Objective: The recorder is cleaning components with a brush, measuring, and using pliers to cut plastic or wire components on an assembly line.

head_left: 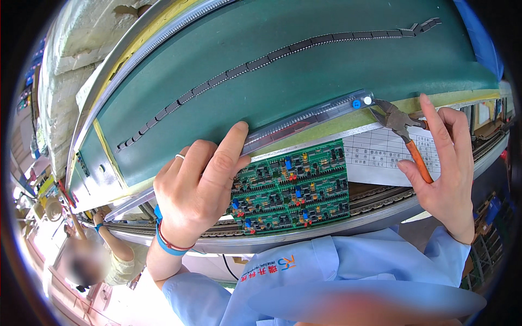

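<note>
My left hand [198, 185] is closed around a long clear plastic tube [304, 120] with dark IC chips inside. A blue peg [356, 104] and a white peg [368, 101] show at the tube's right end. In my right hand [448, 168] is a pair of side cutters [401, 120] with orange handles. Its jaws are apart and close by the pegged end; I cannot tell if they touch it. The index finger of that hand is stretched out. Below the tube, next to my left hand, is a green circuit board panel [293, 187] carrying many small parts.
A long curved row of black IC chips [258, 62] lies across the green mat [179, 70]. Under the cutters is a printed paper sheet [375, 149]. A conveyor rail [380, 198] runs along the bench's near edge. At far left another person [103, 255] works.
</note>
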